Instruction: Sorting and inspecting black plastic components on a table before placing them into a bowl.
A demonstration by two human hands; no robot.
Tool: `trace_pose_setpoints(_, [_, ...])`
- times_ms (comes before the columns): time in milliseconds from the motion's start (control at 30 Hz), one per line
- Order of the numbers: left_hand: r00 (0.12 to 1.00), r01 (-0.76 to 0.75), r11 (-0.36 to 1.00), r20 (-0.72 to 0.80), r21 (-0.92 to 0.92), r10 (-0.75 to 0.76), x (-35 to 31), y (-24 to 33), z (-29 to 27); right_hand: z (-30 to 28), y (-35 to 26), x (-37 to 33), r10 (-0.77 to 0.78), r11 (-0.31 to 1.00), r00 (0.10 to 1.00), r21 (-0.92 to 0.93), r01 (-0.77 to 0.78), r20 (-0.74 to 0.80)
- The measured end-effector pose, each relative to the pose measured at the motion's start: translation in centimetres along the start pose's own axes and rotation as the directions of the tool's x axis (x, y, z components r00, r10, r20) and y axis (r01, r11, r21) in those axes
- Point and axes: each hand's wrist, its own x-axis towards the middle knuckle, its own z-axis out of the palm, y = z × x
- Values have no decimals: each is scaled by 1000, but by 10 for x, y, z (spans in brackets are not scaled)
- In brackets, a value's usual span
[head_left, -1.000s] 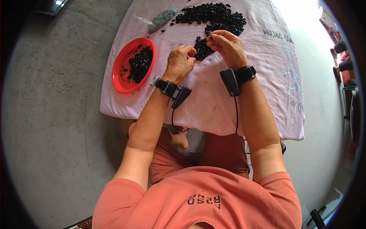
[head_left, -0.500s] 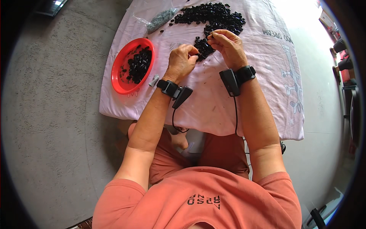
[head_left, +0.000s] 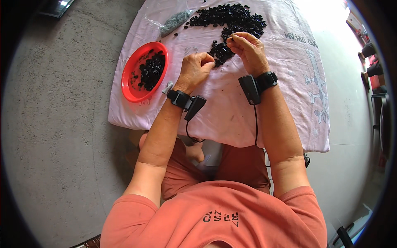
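Note:
Small black glossy pieces lie in a large pile (head_left: 225, 15) on the pink cloth, and a smaller cluster (head_left: 220, 52) reaches toward me between my hands. My left hand (head_left: 196, 68) is closed in a pinch at the cluster's left edge; whatever its fingertips hold is too small to name. At the cluster's right side my right hand (head_left: 249, 49) pinches thumb against forefinger, with a tiny dark thing at the tips that I cannot make out. To the left, a red plastic basin (head_left: 129, 87) holds more black pieces (head_left: 152, 69).
A clear plastic bag (head_left: 175, 21) of grey bits lies at the far left of the cloth-covered table (head_left: 285, 120). A small grey packet (head_left: 167, 87) sits between the basin and my left wrist. Both wrists wear black strapped devices with cables (head_left: 250, 89).
My left hand has shifted slightly left and down, drawing a little away from the cluster. My right hand stays almost in place, still pinching.

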Motion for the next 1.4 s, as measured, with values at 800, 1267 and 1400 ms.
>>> trace_pose_setpoints(800, [993, -94, 978, -50, 184, 104, 65, -6, 25, 3, -1, -2, 3, 999, 998, -50, -6, -70])
trace_pose_setpoints(1267, [995, 92, 826, 24, -556, -95, 36, 9, 3, 14, 1, -8, 85, 969, 992, -238, -62, 89])
trace_pose_setpoints(1400, [994, 67, 837, -40, -542, -106, 34, 12, 3, 17, -2, -9, 102, 964, 989, -256, -73, 102])
